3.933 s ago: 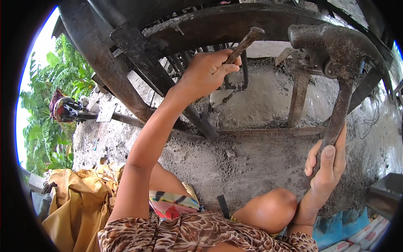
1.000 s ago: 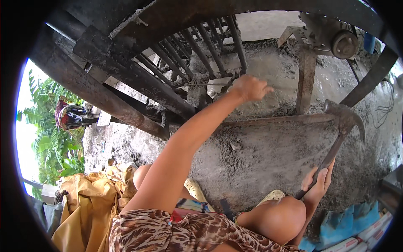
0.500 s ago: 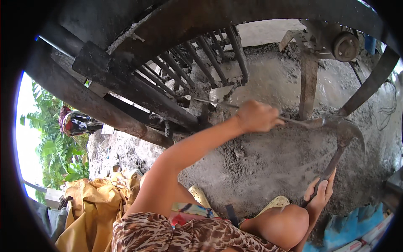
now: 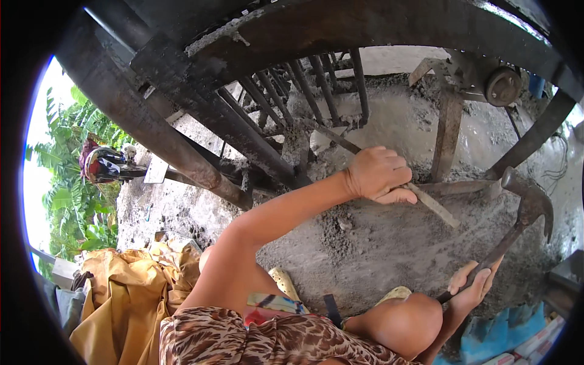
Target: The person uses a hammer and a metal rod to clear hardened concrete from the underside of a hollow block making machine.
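Note:
A metal bar like a chisel [image 4: 439, 210] is gripped in my left hand [image 4: 381, 175], fingers wrapped round it. Its near end sticks out past my thumb toward the right; the far end reaches in among the dark bars of a metal grate [image 4: 292, 91] crusted with grey mud. Lower right, my right hand [image 4: 473, 285] closes round the handle of a claw hammer [image 4: 528, 204]. The hammer's head stands up and to the right of the bar's near end, with a gap between them.
Thick dark metal beams [image 4: 201, 109] cross above and left of my hands. A rusty leg [image 4: 449, 131] stands under a pulley [image 4: 503, 86]. Grey mud covers the ground [image 4: 365, 243]. A tan tarp [image 4: 121, 292] lies left, blue sheeting [image 4: 502, 334] lower right, a motorcycle [image 4: 109, 164] far left.
The hammer head has swung away from the bar's near end, to the right and slightly down. The bar now slants more steeply, its near end lower. My left hand still grips it.

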The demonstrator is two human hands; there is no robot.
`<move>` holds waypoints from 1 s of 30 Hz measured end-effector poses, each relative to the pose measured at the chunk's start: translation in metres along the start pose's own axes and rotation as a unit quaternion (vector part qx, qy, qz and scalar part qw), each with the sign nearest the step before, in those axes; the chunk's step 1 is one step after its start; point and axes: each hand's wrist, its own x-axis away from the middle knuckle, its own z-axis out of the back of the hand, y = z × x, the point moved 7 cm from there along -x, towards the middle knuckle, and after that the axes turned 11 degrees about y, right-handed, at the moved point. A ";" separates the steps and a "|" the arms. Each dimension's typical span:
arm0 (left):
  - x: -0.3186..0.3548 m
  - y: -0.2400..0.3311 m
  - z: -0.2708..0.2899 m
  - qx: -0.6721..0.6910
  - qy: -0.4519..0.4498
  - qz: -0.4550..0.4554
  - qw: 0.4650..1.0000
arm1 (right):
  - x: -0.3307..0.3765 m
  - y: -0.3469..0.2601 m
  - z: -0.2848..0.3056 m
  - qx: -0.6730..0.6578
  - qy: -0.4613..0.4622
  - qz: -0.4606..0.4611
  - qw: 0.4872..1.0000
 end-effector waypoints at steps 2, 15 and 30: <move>0.001 -0.001 -0.001 -0.010 0.020 0.001 1.000 | 0.002 -0.004 -0.001 -0.003 -0.010 0.007 1.000; -0.018 -0.013 0.005 -0.039 0.141 0.019 0.989 | 0.009 -0.009 0.008 -0.001 -0.052 0.023 0.998; -0.013 -0.038 0.005 0.017 0.240 0.114 0.964 | 0.001 -0.013 0.005 0.002 -0.042 0.037 0.998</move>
